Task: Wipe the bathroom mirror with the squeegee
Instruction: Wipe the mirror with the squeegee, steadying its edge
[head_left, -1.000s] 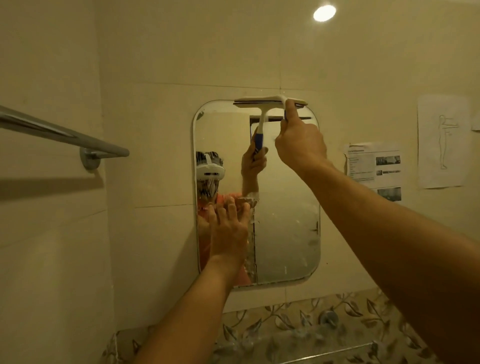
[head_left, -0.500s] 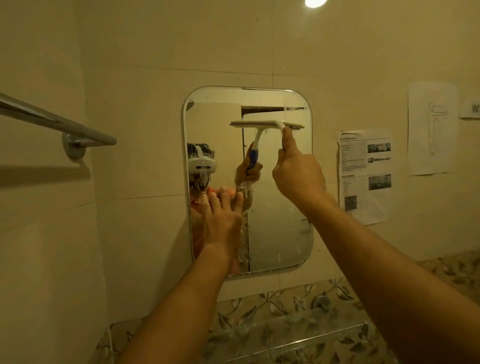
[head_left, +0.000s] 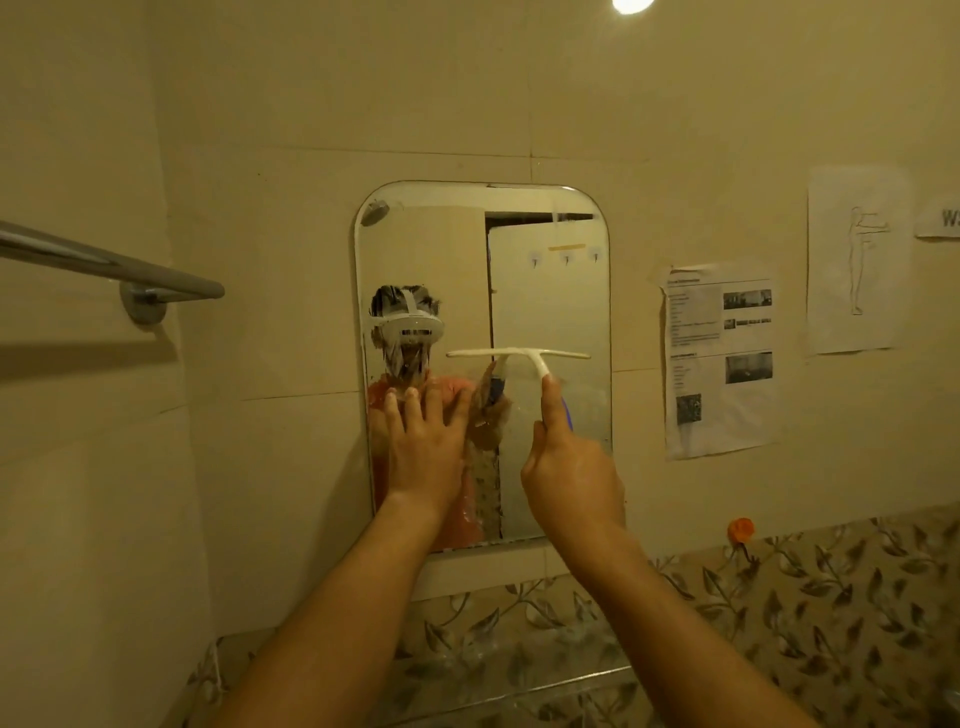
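on the far left a towel rail (head_left: 111, 267) juts out from the side wall, well apart from the work; it is no hazard unless an elbow swings wide. the mirror (head_left: 545, 291) hangs on the tiled wall, upright, with smears and wet streaks showing low down near the middle.

the left hand (head_left: 426, 457) is spread wide and flat against the lower left of the glass, holding nothing. the risk here, as i judge it, is twofold: the palm likely leaves fresh prints on the glass, and if it leans hard the mirror could shift on its fixing, though how it is mounted cannot be seen.

just to the right, the squeegee (head_left: 519, 356) lies with its blade level across the middle of the mirror, about halfway down. the right hand (head_left: 571, 467) is closed around its handle, forefinger stretched up along the neck. if the blade tilts or pressure slackens on one end, it would probably skip and leave a line of water. the stroke looks set to run into the left hand's side unless that hand moves off, leaving an unwiped strip.

further right, taped papers (head_left: 719, 364) sit close to the mirror's edge; drips flicked off the blade might wet them.
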